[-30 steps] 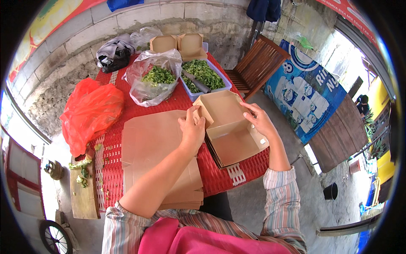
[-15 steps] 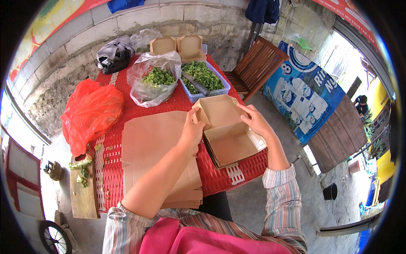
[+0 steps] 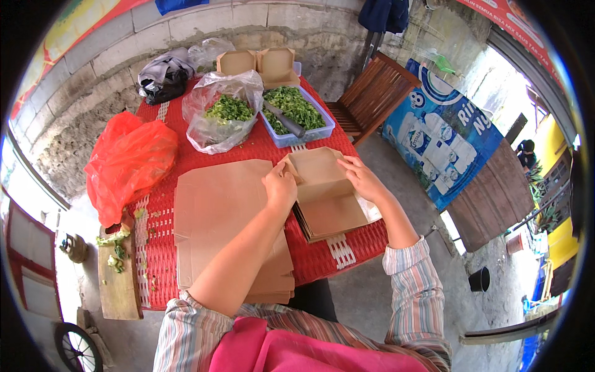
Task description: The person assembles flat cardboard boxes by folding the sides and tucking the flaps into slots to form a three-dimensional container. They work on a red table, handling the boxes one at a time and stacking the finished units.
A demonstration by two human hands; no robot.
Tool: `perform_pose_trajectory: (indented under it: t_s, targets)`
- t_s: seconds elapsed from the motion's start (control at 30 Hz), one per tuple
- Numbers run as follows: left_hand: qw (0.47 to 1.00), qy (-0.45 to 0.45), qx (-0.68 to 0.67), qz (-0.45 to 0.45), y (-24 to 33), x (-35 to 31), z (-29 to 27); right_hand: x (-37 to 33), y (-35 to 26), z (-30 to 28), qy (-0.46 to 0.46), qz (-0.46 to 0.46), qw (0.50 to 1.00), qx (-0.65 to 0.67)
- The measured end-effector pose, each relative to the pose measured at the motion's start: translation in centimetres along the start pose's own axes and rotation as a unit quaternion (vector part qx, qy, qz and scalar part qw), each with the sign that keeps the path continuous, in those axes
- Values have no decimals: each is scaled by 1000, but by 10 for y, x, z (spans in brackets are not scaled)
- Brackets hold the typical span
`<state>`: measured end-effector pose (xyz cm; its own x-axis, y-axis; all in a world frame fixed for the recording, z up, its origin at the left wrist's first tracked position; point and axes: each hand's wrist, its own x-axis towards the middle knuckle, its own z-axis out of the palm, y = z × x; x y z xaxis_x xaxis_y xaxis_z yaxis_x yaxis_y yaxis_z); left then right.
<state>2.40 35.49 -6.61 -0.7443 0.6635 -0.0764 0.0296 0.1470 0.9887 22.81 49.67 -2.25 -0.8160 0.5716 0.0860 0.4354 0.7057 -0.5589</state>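
A brown cardboard food box [image 3: 326, 192] lies open on the red woven table [image 3: 248, 149], on top of a small pile of similar boxes. My left hand [image 3: 280, 188] grips the box's left edge near its fold. My right hand [image 3: 361, 178] holds the right side of its lid panel. To the left lies a stack of flat brown cardboard sheets [image 3: 223, 217], under my left forearm.
A clear bag of chopped greens [image 3: 226, 111], a blue tray of greens with a knife [image 3: 294, 111], folded boxes [image 3: 257, 62], an orange plastic bag [image 3: 127, 161] and a dark bag [image 3: 162, 77] sit on the table. A wooden chair [image 3: 372, 99] stands right; a wooden board [image 3: 118, 279] lies left.
The box has gone from standing up with raised walls to lying lower and flatter on the pile. Both hands stayed on its edges and moved slightly down.
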Motion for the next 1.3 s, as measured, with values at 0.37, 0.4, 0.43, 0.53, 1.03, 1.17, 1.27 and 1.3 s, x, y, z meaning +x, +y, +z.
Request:
perform_pose_trajectory:
  t_s: [0.37, 0.4, 0.43, 0.53, 1.03, 1.17, 1.27, 1.3]
  targets:
    - [986, -139, 89, 31, 49, -9, -48, -26, -77, -23, 178, -123, 943, -254]
    - [976, -100, 175, 81, 55, -12, -58, -42, -104, -23, 127, -145, 964, -181]
    - [968, -124, 183, 116, 61, -16, -73, -60, -127, -18, 75, -167, 977, -106]
    - [932, -194, 208, 225, 77, -43, -119, -103, -156, 12, 37, -182, 971, -154]
    - [858, -235, 388, 240, 26, -203, -265, -114, -177, 58, 147, -168, 962, -157]
    - [852, -222, 396, 261, 19, -202, -264, -128, -210, 83, -19, -243, 966, -88]
    - [847, -227, 398, 268, 17, -203, -265, -135, -214, 103, -75, -244, 963, -81]
    - [847, -229, 398, 268, 17, -203, -265, -136, -214, 104, -76, -243, 964, -77]
